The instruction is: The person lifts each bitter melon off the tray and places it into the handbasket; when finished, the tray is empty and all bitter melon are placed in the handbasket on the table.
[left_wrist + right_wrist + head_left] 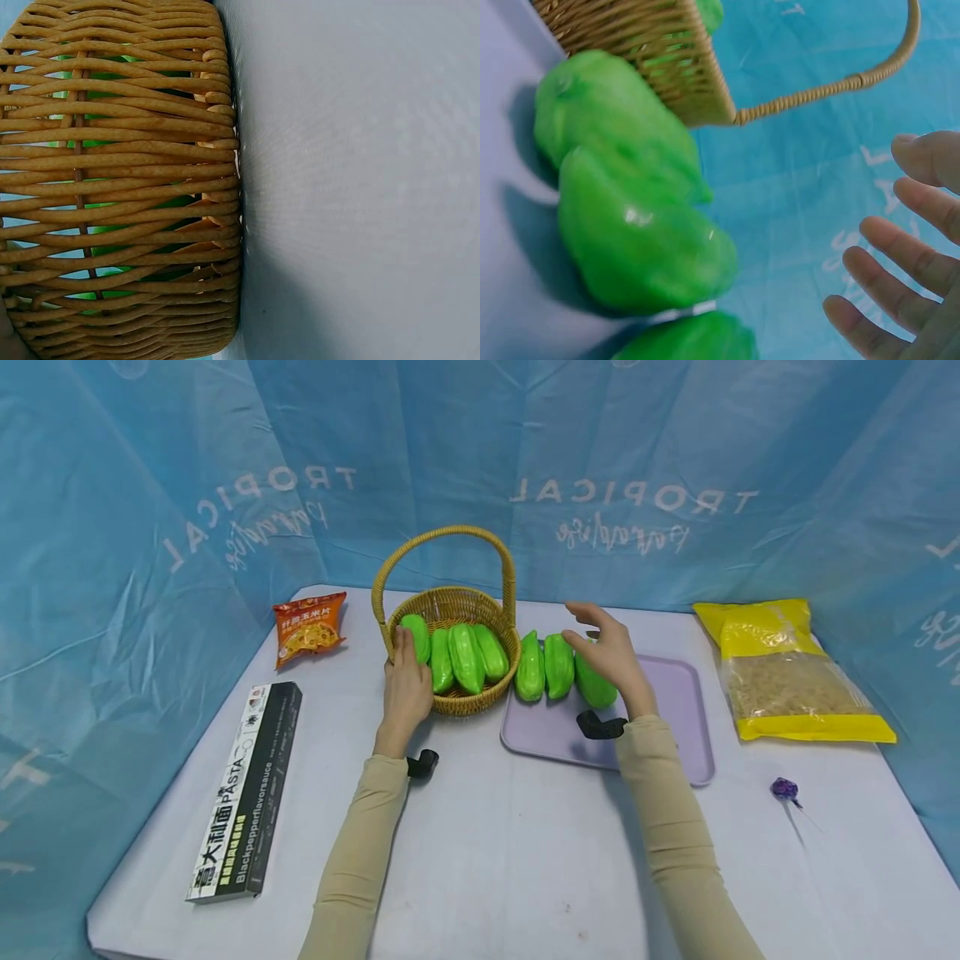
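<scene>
A wicker basket (468,703) with a tall arched handle holds several glossy, ridged, elongated green fruits (467,658). My left hand (407,689) rests against its left rim near the handle's foot, fingers straight. Woven strands fill much of the left wrist view, with green showing through the gaps. To the basket's right, three more green fruits (558,667) lie side by side on a lilac tray (543,739). Above the rightmost one hovers my right hand (611,652), fingers spread and holding nothing. These fruits (641,232) lie left of the spread fingers (907,255) in the right wrist view.
An orange snack bag (309,628) and a black-and-white pasta box (246,793) lie on the left. On the right are a yellow bag (795,681) and a purple lollipop (784,789). A blue printed cloth (465,460) hangs behind the white table (510,860).
</scene>
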The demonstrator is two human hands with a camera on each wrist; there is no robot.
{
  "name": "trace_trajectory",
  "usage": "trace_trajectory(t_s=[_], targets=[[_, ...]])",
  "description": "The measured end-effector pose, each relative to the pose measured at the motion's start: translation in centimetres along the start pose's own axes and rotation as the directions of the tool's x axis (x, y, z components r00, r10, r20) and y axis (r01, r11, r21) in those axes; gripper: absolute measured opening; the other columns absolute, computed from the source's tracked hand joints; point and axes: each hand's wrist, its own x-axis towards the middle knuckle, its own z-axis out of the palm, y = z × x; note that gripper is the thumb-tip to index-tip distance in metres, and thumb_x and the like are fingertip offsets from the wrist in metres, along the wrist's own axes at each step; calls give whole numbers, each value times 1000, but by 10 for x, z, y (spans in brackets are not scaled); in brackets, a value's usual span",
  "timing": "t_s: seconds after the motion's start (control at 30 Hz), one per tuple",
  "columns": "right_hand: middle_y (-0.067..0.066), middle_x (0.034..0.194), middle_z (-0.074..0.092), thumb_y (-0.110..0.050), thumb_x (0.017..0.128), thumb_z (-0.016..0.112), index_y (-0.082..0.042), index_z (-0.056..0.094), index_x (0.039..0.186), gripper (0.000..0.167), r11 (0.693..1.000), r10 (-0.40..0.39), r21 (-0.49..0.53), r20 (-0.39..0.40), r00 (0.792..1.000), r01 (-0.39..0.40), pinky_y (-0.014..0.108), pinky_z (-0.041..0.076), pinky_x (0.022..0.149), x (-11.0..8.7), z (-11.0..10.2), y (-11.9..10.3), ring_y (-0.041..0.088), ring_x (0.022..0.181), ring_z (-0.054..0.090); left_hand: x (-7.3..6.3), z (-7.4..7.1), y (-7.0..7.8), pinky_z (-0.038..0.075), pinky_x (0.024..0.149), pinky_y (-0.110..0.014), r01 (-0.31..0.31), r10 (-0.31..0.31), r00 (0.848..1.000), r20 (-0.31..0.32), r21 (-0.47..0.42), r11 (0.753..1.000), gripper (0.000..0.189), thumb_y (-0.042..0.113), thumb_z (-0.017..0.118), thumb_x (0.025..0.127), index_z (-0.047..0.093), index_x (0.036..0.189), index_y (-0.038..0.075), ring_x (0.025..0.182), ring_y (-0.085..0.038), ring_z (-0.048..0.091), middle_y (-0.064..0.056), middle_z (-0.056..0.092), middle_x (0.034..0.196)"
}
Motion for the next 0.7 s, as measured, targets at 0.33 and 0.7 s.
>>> trace_trajectory(t_s=[0.33, 0.7], targets=[[12, 147, 47, -22, 95, 62, -13, 48, 143, 51, 995, 101, 21, -8, 995, -101, 49, 37, 109, -15, -8, 23, 33, 135, 42, 0, 0, 0, 25, 113, -54, -2, 2, 1000, -7, 1, 1000, 60, 12, 32, 101, 9, 154, -2, 140, -47, 25, -17, 7, 163], [16, 151, 41, -21, 94, 63, -8, 44, 145, 56, 990, 137, -25, 45, 990, -136, 51, 36, 109, -27, -11, 44, 38, 137, 40, 0, 1, -1, 29, 109, -54, -3, 3, 1000, -5, -2, 1000, 60, 12, 32, 101, 8, 155, -1, 136, -48, 30, -15, 5, 164]])
